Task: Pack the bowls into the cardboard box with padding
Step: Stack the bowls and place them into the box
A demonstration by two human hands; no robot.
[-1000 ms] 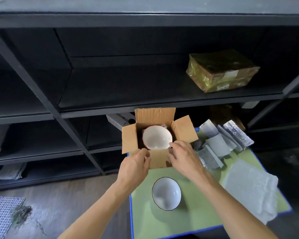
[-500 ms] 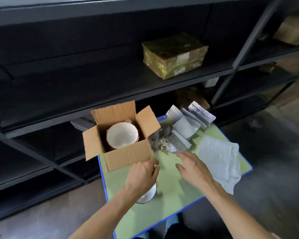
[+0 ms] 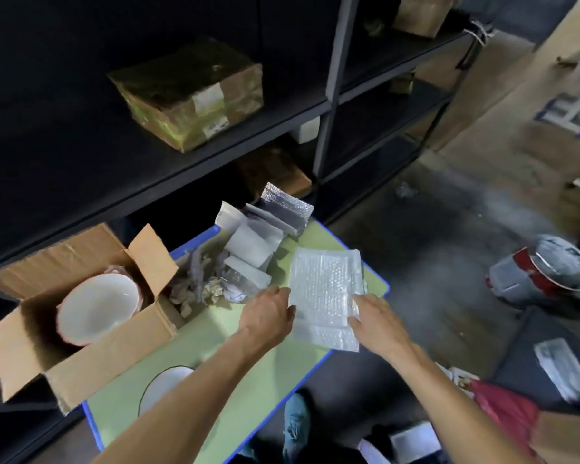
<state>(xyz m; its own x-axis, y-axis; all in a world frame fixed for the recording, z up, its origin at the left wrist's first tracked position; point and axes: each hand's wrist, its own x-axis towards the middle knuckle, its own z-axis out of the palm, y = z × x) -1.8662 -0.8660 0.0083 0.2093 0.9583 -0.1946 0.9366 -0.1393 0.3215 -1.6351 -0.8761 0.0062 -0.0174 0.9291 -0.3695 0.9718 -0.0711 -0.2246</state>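
Currently, the cardboard box [image 3: 108, 356] stands at the left end of the green tabletop [image 3: 282, 363], flaps open. One bowl [image 3: 98, 309] lies inside it, tilted, white interior facing up. A second bowl [image 3: 163, 385] sits on the tabletop just in front of the box, partly hidden by the left forearm. A sheet of bubble wrap [image 3: 325, 289] lies at the right end of the tabletop, well apart from the box. The right grip [image 3: 375, 321] grasps the sheet's right edge. The left grip [image 3: 268, 316] has its fingers at the sheet's left edge – whether they clasp it cannot be told. Foam and foil padding pieces [image 3: 258, 242] and crumpled paper [image 3: 198, 286] lie between box and sheet – toward the far edge
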